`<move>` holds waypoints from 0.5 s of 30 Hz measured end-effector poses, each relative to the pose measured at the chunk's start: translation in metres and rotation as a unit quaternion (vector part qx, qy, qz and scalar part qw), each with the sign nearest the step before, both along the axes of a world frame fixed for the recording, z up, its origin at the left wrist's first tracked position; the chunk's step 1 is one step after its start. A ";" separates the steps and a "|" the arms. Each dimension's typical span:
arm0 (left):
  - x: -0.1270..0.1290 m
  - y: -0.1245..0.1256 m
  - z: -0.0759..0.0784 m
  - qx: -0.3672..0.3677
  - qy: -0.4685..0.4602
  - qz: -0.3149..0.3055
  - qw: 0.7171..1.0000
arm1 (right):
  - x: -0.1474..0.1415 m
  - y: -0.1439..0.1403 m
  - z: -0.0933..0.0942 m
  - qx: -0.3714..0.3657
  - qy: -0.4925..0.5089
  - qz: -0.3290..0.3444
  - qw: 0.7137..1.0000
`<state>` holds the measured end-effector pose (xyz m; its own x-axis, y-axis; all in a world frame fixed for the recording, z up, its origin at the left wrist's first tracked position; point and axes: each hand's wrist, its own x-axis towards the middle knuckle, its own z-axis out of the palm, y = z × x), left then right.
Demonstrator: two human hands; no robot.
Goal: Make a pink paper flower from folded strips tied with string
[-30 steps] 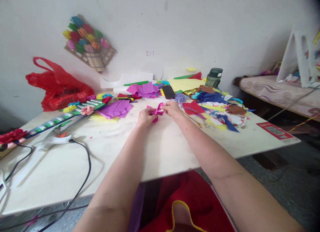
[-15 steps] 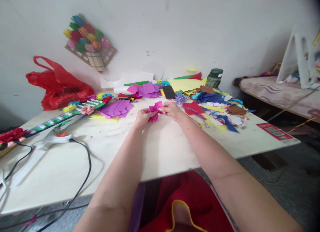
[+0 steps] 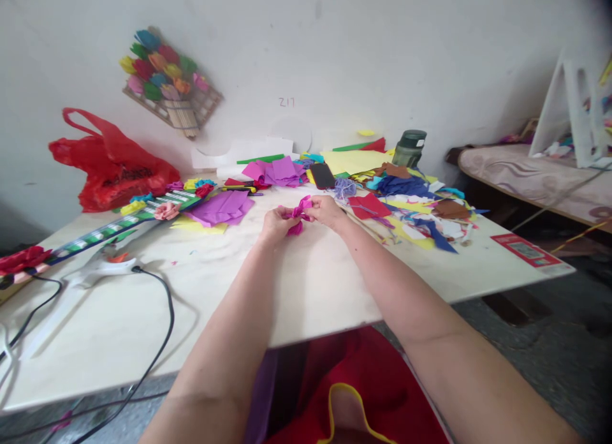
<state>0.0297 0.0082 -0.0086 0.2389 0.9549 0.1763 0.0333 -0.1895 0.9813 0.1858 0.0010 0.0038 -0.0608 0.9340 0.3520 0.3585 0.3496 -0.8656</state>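
A pale table (image 3: 296,291) fills most of the view, set against a white wall (image 3: 363,42) on which a board of coloured paper flowers (image 3: 167,80) is hung. To the right, a bed (image 3: 535,176) with a patterned cover is seen, well apart from the work. On the table's far left a red plastic bag (image 3: 112,163) is slumped, and a long green-and-white strip (image 3: 119,224) decked with paper flowers is laid slanting toward the left edge. A white glue gun (image 3: 98,268) with a black cord (image 3: 160,329) is rested near it. Along the back edge a litter of coloured paper scraps (image 3: 415,208) is spread, with purple paper sheets (image 3: 224,208) to the left of the hands, a black phone (image 3: 322,175) behind them, and a dark green jar (image 3: 410,148) farther back.

At the middle of the table a small magenta crepe paper piece (image 3: 299,215) is held between both hands, just above the surface. The left hand (image 3: 275,226) is clenched on its lower left end, and the right hand (image 3: 325,209) is pinched on its upper right part, so a grip is kept on it from both sides. Its long axis is run slantwise from lower left to upper right, between the two grips; neither hand is clearly nearer, as both are touching it.
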 end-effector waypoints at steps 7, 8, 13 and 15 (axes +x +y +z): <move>0.002 0.000 -0.002 0.052 0.089 -0.002 0.995 | 0.003 0.001 0.002 -0.057 -0.096 -0.038 0.993; 0.002 0.001 -0.002 0.061 0.103 0.000 0.993 | 0.002 0.000 0.004 -0.057 -0.115 -0.054 0.990; 0.003 0.001 -0.001 0.078 0.122 0.018 0.989 | -0.005 -0.006 0.013 0.006 -0.247 -0.149 0.957; 0.003 -0.001 0.001 0.059 0.106 0.030 0.992 | -0.008 -0.008 0.014 0.045 -0.307 -0.166 0.936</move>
